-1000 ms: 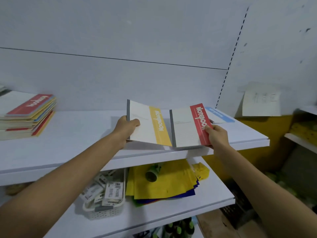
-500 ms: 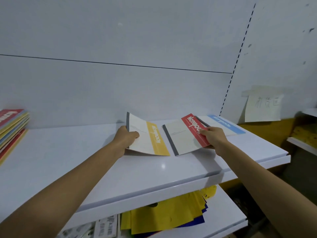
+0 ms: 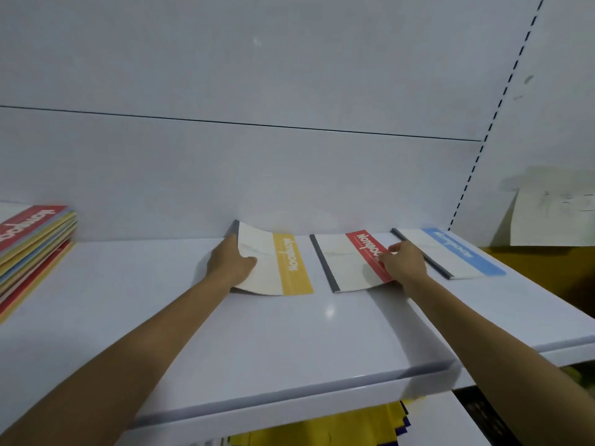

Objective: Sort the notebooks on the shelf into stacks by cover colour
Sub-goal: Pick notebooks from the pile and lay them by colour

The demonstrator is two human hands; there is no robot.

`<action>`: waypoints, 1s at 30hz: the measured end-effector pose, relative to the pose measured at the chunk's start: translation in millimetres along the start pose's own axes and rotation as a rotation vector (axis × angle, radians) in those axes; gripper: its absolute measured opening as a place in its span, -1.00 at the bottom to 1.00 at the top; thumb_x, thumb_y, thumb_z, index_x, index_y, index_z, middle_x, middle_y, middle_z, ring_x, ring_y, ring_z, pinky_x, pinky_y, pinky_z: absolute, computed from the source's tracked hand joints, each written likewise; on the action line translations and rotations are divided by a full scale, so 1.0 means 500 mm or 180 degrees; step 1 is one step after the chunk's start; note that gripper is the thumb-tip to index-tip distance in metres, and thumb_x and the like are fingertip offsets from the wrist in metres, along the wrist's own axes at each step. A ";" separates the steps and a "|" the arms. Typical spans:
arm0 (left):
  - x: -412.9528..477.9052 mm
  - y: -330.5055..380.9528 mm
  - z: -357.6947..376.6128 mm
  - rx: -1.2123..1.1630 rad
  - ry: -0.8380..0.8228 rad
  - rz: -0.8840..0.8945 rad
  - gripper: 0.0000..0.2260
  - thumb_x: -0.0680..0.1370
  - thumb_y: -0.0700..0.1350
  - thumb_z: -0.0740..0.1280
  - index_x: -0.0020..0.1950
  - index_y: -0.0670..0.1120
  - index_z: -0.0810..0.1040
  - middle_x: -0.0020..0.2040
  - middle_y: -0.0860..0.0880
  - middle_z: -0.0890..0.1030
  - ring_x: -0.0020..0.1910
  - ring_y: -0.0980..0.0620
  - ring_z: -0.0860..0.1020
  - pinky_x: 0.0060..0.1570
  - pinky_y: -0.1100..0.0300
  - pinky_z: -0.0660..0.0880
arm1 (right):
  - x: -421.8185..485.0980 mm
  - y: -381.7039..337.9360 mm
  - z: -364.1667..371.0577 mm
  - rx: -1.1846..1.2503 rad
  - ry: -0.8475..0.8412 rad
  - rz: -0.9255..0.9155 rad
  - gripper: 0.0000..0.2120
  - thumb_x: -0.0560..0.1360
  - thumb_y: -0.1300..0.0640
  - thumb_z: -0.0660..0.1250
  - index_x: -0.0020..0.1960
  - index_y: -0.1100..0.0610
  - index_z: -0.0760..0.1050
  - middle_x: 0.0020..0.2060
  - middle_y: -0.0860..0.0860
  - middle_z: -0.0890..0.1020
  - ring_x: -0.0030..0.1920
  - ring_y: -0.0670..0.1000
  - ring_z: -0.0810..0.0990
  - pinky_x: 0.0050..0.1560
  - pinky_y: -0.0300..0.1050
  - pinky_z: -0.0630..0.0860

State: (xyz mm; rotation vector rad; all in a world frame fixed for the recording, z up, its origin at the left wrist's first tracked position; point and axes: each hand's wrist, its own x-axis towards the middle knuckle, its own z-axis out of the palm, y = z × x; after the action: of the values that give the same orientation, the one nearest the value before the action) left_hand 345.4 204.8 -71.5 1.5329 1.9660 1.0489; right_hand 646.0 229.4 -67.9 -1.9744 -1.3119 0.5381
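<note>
Far left, mixed stack of notebooks (image 3: 35, 249) is sitting on the white shelf (image 3: 289, 342), red cover on top, edges fanning out. It is unsorted and well apart from the hands.

Left hand (image 3: 230, 263) is gripping the yellow-band notebook (image 3: 277, 265) at its spine edge, thumb on top and fingers curled under. That side is lifting and the cover is bowing.

Red-band notebook (image 3: 347, 262) is lying just beside it, not touching. Right hand (image 3: 405, 260) is clamping its right edge with fingers curled over the red band. The thumb is hidden, so it is probably a pinch.

Blue-band notebook (image 3: 457, 252) is lying flat, its dark spine just beside the right hand.

Risks:
- The bowed yellow cover may be creasing or slipping out of a one-edge grip.
- The right hand may be knocking the blue one askew.
- The fanned stack may be sliding.

Writing: "Notebook" in white on the red band. The yellow and blue bands are looking the same but blurred. The paper note (image 3: 553, 217) on the wall is unreadable.
</note>
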 end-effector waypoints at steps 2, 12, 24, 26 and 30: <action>0.004 0.004 0.003 0.0400 0.0069 0.0086 -0.68 0.49 -0.15 0.37 0.20 -0.19 0.43 0.18 -0.15 0.54 0.13 -0.15 0.51 -0.02 0.08 0.44 | 0.010 -0.001 0.005 -0.0542 0.0060 -0.0125 -0.74 0.54 0.04 0.23 0.16 0.14 0.47 0.00 0.07 0.59 -0.04 0.09 0.57 -0.01 -0.02 0.52; -0.046 0.034 0.021 0.1606 0.0000 0.0953 -0.53 0.56 0.11 0.25 0.44 0.05 0.30 0.56 -0.03 0.07 0.52 -0.05 0.02 0.40 -0.02 0.16 | 0.003 0.008 0.012 -0.1645 0.0236 -0.1310 -0.56 0.55 -0.13 0.21 0.30 0.13 0.39 0.24 0.12 0.47 0.20 0.13 0.46 0.11 0.00 0.43; -0.088 0.064 0.080 0.2227 -0.1103 0.0539 -0.38 0.55 0.35 0.00 0.54 0.10 0.06 0.57 -0.03 -0.02 0.54 -0.06 -0.09 0.44 -0.21 -0.12 | -0.066 0.010 0.035 -0.1589 -0.0845 -0.2170 -0.47 0.57 -0.25 0.06 0.43 0.02 0.29 0.42 -0.01 0.33 0.42 0.05 0.27 0.40 -0.04 0.12; -0.089 0.063 0.081 0.2219 -0.1083 0.0535 -0.39 0.55 0.34 0.01 0.53 0.11 0.06 0.57 -0.02 -0.01 0.54 -0.05 -0.08 0.43 -0.20 -0.12 | -0.064 0.014 0.036 -0.1579 -0.0858 -0.2139 -0.46 0.57 -0.26 0.04 0.45 0.00 0.27 0.45 -0.01 0.28 0.45 0.05 0.22 0.43 -0.03 0.07; -0.099 0.066 0.080 0.2171 -0.0961 0.0561 -0.40 0.55 0.33 0.03 0.53 0.10 0.09 0.57 -0.02 0.02 0.54 -0.04 -0.06 0.44 -0.18 -0.11 | -0.062 0.013 0.035 -0.1556 -0.0908 -0.2140 -0.44 0.56 -0.27 0.04 0.44 0.00 0.27 0.46 0.00 0.28 0.45 0.06 0.22 0.42 0.00 0.09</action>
State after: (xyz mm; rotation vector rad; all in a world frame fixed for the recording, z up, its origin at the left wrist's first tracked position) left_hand 409.4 173.1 -76.5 2.0889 2.0967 0.1551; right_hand 625.9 204.8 -85.7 -1.6775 -2.3298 0.1741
